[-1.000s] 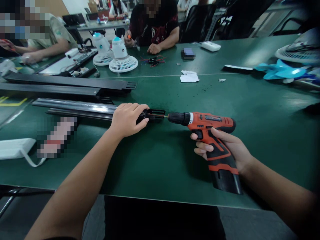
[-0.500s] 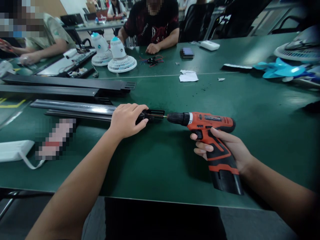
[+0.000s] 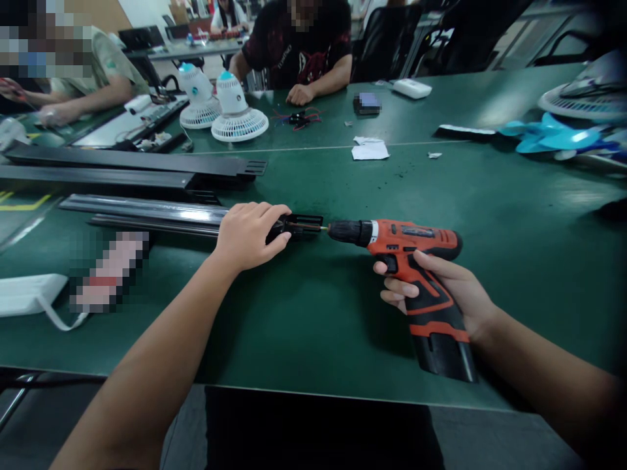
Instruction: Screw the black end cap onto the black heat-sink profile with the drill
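My left hand point(image 3: 251, 236) is wrapped over the right end of a long black slotted housing point(image 3: 147, 210) lying on the green table, its fingers closed around the part. In my right hand point(image 3: 441, 281) is an orange and black cordless drill point(image 3: 416, 236), held by its grip with the index finger at the trigger. The drill lies level, chuck pointing left. Its thin bit point(image 3: 324, 228) reaches into the open slotted end point(image 3: 308, 222) of the housing; the bit's tip is hidden there.
More long black housings point(image 3: 122, 163) lie behind on the left. White fan bases point(image 3: 239, 124) and a crumpled paper point(image 3: 369, 149) are farther back. Blue fan blades point(image 3: 553, 134) lie at the right. A white box point(image 3: 29, 294) with a cable is front left. Two people sit across the table.
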Tool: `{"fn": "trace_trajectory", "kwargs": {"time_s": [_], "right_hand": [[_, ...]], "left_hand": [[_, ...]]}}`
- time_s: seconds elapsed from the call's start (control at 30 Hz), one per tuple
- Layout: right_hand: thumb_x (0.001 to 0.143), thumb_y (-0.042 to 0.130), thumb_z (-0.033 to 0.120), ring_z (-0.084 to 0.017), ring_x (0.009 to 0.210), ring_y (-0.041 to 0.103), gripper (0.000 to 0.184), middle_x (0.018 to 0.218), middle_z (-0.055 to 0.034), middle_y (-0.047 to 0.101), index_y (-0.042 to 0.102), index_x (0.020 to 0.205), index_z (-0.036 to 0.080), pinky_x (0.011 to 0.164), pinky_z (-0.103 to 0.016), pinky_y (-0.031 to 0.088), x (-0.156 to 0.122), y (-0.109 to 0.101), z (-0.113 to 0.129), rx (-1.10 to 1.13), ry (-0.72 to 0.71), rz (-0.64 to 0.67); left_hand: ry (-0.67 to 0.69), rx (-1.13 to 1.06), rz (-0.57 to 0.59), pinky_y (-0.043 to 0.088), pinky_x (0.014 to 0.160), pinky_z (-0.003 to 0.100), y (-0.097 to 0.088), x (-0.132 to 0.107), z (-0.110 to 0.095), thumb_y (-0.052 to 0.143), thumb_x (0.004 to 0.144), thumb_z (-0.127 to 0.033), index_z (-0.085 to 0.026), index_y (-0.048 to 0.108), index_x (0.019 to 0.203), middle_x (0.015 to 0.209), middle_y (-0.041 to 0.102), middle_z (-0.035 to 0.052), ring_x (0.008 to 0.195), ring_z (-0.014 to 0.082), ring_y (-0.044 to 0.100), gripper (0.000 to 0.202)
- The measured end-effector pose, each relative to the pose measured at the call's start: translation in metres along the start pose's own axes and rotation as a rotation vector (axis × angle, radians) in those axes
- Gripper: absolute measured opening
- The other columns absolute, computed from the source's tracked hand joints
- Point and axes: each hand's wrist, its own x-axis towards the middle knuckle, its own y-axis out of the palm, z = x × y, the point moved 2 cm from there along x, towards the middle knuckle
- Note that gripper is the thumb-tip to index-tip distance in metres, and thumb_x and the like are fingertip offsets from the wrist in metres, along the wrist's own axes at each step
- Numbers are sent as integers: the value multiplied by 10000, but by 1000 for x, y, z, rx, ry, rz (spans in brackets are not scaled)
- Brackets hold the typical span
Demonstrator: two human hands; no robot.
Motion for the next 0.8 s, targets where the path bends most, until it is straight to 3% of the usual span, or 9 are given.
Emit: {"fn": "trace_trajectory", "kwargs": {"time_s": [0.8], "right_hand": [[833, 720, 459, -170, 638, 457, 359, 606, 14, 412, 700, 1053, 176, 519, -234, 420, 0, 0, 0, -21, 6, -33]], "left_hand": [[43, 18, -1, 478, 887, 440, 2, -2, 3, 393, 1041, -646, -262, 675, 1394, 1101, 752, 87, 969, 289, 681, 593]]}}
